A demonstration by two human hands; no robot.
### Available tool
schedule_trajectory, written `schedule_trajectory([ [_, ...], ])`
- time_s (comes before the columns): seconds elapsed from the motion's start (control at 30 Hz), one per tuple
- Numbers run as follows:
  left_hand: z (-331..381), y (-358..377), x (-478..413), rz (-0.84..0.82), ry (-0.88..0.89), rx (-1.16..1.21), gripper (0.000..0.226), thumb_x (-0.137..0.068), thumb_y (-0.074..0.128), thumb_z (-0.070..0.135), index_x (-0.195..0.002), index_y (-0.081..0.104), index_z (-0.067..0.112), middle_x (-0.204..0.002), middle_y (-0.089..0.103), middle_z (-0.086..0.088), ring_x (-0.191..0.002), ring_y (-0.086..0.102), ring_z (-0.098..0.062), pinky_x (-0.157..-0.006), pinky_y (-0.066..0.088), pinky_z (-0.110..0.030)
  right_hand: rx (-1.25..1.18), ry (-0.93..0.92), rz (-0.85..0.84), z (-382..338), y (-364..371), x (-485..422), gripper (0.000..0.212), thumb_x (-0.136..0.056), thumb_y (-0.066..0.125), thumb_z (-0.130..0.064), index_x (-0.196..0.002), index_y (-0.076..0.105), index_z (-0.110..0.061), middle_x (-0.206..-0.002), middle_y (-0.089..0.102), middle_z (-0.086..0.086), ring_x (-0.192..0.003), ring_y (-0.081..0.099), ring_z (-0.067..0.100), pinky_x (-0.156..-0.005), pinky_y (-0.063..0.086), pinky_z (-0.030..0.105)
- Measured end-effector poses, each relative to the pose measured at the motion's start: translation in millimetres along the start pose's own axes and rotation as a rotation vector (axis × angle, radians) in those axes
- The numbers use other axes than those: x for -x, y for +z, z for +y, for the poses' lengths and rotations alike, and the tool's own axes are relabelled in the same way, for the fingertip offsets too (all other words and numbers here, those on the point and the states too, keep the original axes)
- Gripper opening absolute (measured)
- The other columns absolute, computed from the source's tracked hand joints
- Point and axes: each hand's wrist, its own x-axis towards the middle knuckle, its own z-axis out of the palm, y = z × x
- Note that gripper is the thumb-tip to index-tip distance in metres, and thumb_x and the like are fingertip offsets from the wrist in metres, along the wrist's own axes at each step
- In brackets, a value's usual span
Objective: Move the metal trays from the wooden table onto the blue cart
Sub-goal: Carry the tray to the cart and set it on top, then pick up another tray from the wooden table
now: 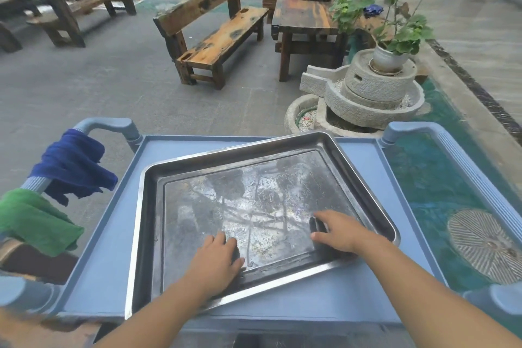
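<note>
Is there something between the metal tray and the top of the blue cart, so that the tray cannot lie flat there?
Nothing visible. The metal tray already lies on the blue cart, turned askew, with both hands pressing inside it.

**Cart top carrying one tray**

The blue cart (pixel 367 285) is bearing a metal tray (pixel 158 178) lying skewed on its top shelf. A blue cloth (pixel 72 165) and green cloth (pixel 36 223) are hanging over its left handle.
</note>
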Motion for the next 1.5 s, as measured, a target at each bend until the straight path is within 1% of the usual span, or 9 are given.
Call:
schedule_trajectory([
  [0.07,7,-15,-19,-0.064,-0.021,-0.005,0.029,-0.095,0.047,0.043,-0.109,0.053,0.018,-0.109,0.050,-0.003,-0.102,0.048,-0.022,-0.085,0.044,-0.034,0.052,-0.007,-0.017,-9,-3,-3,0.059,-0.089,0.061,-0.047,-0.141,0.045,-0.023,-0.135,0.052,0.000,-0.114,0.053,0.019,-0.092,0.042,0.031],
  [0.17,17,-37,-39,-0.195,-0.035,-0.027,0.027,-0.096,0.046,0.034,-0.106,0.057,0.011,-0.108,0.059,-0.008,-0.091,0.053,-0.024,-0.078,0.043,-0.033,0.063,0.003,-0.086,-18,-17,-7,0.062,-0.092,0.059,-0.044,-0.146,0.039,-0.021,-0.144,0.049,0.006,-0.125,0.051,0.025,-0.099,0.042,0.035],
  [0.23,24,-50,-49,-0.232,-0.065,-0.026,0.031,-0.096,0.047,0.033,-0.111,0.058,0.008,-0.113,0.063,-0.012,-0.096,0.058,-0.027,-0.081,0.046,-0.035,0.081,0.001,-0.107,-24,-29,-9,0.062,-0.093,0.058,-0.044,-0.147,0.038,-0.019,-0.145,0.049,0.009,-0.127,0.051,0.027,-0.101,0.042,0.038],
  [0.37,40,-79,-63,-0.129,-0.035,0.002,0.030,-0.094,0.049,0.031,-0.107,0.062,0.007,-0.109,0.066,-0.012,-0.097,0.062,-0.028,-0.079,0.049,-0.035,0.031,-0.007,0.026,-33,-51,-10,0.060,-0.092,0.056,-0.043,-0.144,0.043,-0.017,-0.143,0.052,0.009,-0.127,0.052,0.027,-0.104,0.042,0.039],
  [0.6,60,-118,-93,-0.018,0.127,-0.029,0.031,-0.095,0.047,0.029,-0.106,0.062,0.005,-0.109,0.067,-0.014,-0.092,0.059,-0.029,-0.078,0.047,-0.035,-0.005,0.065,0.285,-36,-57,9,0.049,-0.091,0.054,-0.050,-0.129,0.059,-0.019,-0.124,0.065,0.002,-0.111,0.061,0.021,-0.090,0.049,0.035],
  [0.7,73,-124,-106,-0.008,0.242,-0.049,0.032,-0.096,0.047,0.030,-0.110,0.061,0.006,-0.114,0.065,-0.013,-0.104,0.059,-0.033,-0.088,0.050,-0.038,-0.024,0.162,0.395,-35,-59,25,0.044,-0.090,0.053,-0.053,-0.118,0.062,-0.020,-0.115,0.067,0.001,-0.103,0.062,0.022,-0.083,0.051,0.036],
  [0.93,129,-117,-121,-0.020,0.596,-0.101,0.025,-0.092,0.045,0.023,-0.104,0.060,0.007,-0.109,0.066,-0.016,-0.102,0.060,-0.035,-0.080,0.048,-0.036,-0.190,0.440,0.632,-20,-28,91,0.028,-0.089,0.058,-0.044,-0.107,0.064,-0.024,-0.090,0.066,-0.006,-0.090,0.063,0.019,-0.075,0.049,0.033],
  [1.3,279,-37,-25,-0.217,1.149,-0.200,0.024,-0.090,0.048,0.023,-0.104,0.063,0.009,-0.113,0.067,-0.014,-0.107,0.060,-0.033,-0.086,0.050,-0.037,-0.376,1.022,0.759,-5,94,295,0.037,-0.089,0.057,-0.045,-0.119,0.061,-0.023,-0.110,0.070,0.000,-0.109,0.062,0.023,-0.087,0.050,0.035],
  [1.5,347,15,96,-0.289,1.428,-0.354,0.025,-0.091,0.050,0.027,-0.105,0.062,0.011,-0.113,0.066,-0.014,-0.109,0.059,-0.035,-0.088,0.050,-0.039,-0.522,1.318,0.851,-34,185,428,0.038,-0.089,0.057,-0.042,-0.119,0.062,-0.019,-0.104,0.071,0.002,-0.104,0.063,0.025,-0.085,0.051,0.035],
])
